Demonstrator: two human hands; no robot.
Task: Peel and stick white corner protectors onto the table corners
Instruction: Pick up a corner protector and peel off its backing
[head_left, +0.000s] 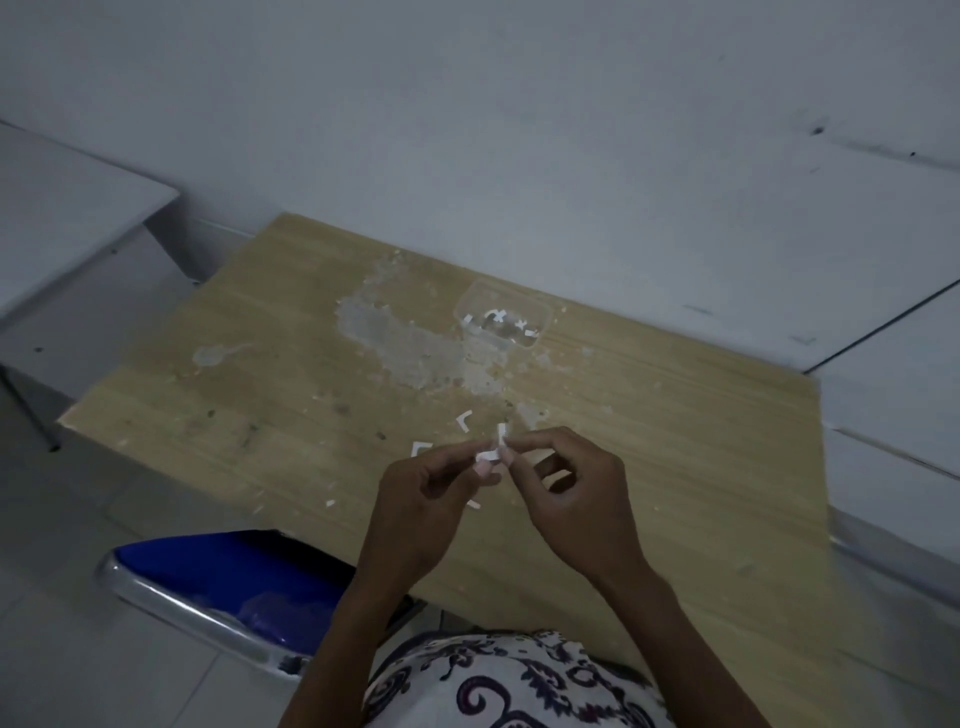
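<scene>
While the room lies dim, these things show
Tabletop (649, 467): light wood grain, with a large patch near its middle where the surface is worn to grey, and pale flecks scattered round it.
Chair (218, 577): blue seat with a shiny metal rim, just beside the near left edge of the tabletop.
Left hand (421, 493): fingers curled, thumb and fingertips pinching the white corner protector from its left side, above the near part of the tabletop.
Right hand (571, 488): fingers curled, thumb and forefinger pinching the same piece from its right side.
Clear container (501, 312): shallow plastic tub at the far side, with several small white pieces inside.
White corner protector (491, 453): small bent piece held between both hands.
Loose white pieces (464, 421): a few small angled bits lying on the wood just beyond and below the hands.
</scene>
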